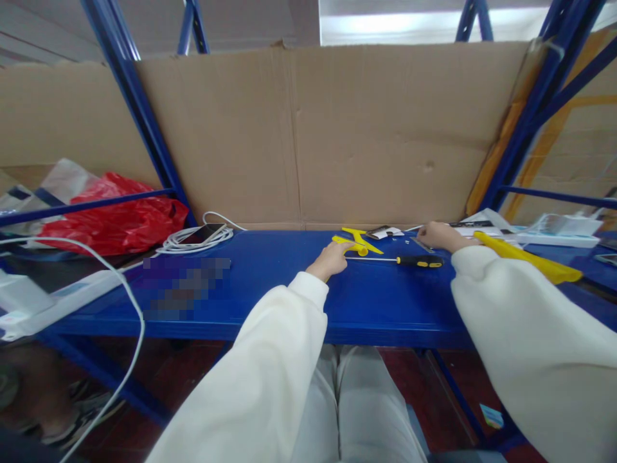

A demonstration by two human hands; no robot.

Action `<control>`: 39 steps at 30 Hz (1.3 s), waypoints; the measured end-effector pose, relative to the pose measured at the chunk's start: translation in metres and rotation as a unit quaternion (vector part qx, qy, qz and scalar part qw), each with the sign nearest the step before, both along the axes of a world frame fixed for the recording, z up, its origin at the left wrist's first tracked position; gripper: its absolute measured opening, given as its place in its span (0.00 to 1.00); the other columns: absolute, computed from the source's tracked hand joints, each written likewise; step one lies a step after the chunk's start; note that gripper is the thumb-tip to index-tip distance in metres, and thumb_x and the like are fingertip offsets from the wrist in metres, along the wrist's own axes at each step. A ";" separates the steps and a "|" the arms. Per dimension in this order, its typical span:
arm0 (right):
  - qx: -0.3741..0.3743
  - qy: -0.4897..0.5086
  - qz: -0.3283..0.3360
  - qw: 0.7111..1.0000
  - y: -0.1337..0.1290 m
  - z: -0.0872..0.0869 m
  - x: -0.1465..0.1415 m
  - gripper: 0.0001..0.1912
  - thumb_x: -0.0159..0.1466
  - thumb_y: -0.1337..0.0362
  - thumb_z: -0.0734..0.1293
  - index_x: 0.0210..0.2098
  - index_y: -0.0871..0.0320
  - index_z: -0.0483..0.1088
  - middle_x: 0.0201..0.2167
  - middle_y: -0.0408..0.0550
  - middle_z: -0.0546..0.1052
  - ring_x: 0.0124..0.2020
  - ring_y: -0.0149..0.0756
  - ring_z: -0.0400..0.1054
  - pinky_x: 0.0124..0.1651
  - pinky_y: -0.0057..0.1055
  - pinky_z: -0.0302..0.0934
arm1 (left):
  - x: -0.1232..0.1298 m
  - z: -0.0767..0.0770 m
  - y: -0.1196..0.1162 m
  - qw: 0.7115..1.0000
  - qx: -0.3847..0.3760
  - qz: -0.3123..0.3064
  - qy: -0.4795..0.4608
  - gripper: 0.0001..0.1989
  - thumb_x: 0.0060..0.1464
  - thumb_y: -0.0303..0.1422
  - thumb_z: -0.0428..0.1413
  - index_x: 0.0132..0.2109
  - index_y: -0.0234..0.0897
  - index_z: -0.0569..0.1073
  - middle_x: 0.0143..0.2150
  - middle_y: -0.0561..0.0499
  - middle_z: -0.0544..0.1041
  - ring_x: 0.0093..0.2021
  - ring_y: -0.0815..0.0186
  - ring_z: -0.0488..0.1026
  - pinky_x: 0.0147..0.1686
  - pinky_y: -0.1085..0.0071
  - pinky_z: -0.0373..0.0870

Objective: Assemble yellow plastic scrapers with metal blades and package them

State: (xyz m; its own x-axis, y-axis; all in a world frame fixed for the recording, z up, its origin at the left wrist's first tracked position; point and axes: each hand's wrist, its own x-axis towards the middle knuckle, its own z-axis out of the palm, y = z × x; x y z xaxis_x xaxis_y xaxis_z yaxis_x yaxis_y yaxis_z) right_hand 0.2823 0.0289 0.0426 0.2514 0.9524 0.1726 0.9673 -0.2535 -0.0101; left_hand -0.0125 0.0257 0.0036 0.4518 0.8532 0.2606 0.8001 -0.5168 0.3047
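My left hand (330, 260) is at a yellow plastic piece (359, 242) on the blue table, its fingers closed on the near left end. Just in front of that piece lies a screwdriver (414, 260) with a black and yellow handle, its shaft pointing left. My right hand (438, 235) rests farther right, beyond the handle, fingers bent down at the tabletop beside tiny light bits (407, 242); what it holds, if anything, is too small to make out. A small dark item with white paper (385, 232) sits between the hands.
On the blue table (270, 283), a yellow sheet-like item (530, 257) lies by my right sleeve. White power strips (554, 239) stand at right and left. A coiled white cable (195, 240) and a red bag (116, 215) are left. Cardboard (376, 135) forms the back. A person's leg shows lower left.
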 end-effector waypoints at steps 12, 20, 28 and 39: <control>-0.080 0.022 0.060 0.995 0.065 -0.036 -0.031 0.23 0.61 0.78 0.66 0.55 0.67 0.78 0.53 0.69 0.80 0.56 0.52 0.76 0.60 0.43 0.66 | -0.003 -0.001 -0.001 0.998 -0.028 0.005 -0.049 0.31 0.60 0.19 0.53 0.69 0.43 0.72 0.65 0.46 0.77 0.66 0.58 0.74 0.69 0.61 0.66; -0.074 0.002 0.025 0.997 0.065 -0.042 -0.029 0.22 0.67 0.72 0.62 0.57 0.69 0.76 0.53 0.73 0.79 0.58 0.52 0.75 0.59 0.44 0.68 | -0.002 0.002 -0.006 0.998 -0.032 0.005 -0.046 0.31 0.60 0.18 0.52 0.69 0.40 0.72 0.66 0.45 0.77 0.67 0.58 0.73 0.69 0.61 0.65; -0.080 -0.012 0.046 0.996 0.050 -0.037 -0.034 0.21 0.68 0.73 0.60 0.56 0.72 0.77 0.54 0.74 0.78 0.59 0.52 0.74 0.59 0.41 0.66 | -0.004 0.000 -0.004 0.998 -0.028 0.000 -0.059 0.31 0.61 0.19 0.53 0.68 0.43 0.72 0.66 0.48 0.76 0.68 0.58 0.71 0.69 0.61 0.66; -0.034 0.085 0.033 0.995 0.031 -0.037 -0.030 0.08 0.59 0.71 0.69 0.33 0.58 0.83 0.33 0.56 0.83 0.44 0.50 0.79 0.48 0.37 0.72 | -0.004 0.001 -0.008 0.998 0.002 -0.019 -0.058 0.30 0.61 0.19 0.52 0.68 0.41 0.72 0.68 0.46 0.75 0.69 0.58 0.70 0.69 0.60 0.64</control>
State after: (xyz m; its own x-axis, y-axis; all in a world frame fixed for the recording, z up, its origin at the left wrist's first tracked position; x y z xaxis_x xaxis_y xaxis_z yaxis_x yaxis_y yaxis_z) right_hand 0.2523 0.0597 0.0054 0.2076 0.9759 0.0675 0.9678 -0.1949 -0.1596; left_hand -0.0163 0.0176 0.0042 0.4501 0.8349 0.3167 0.7394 -0.5473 0.3921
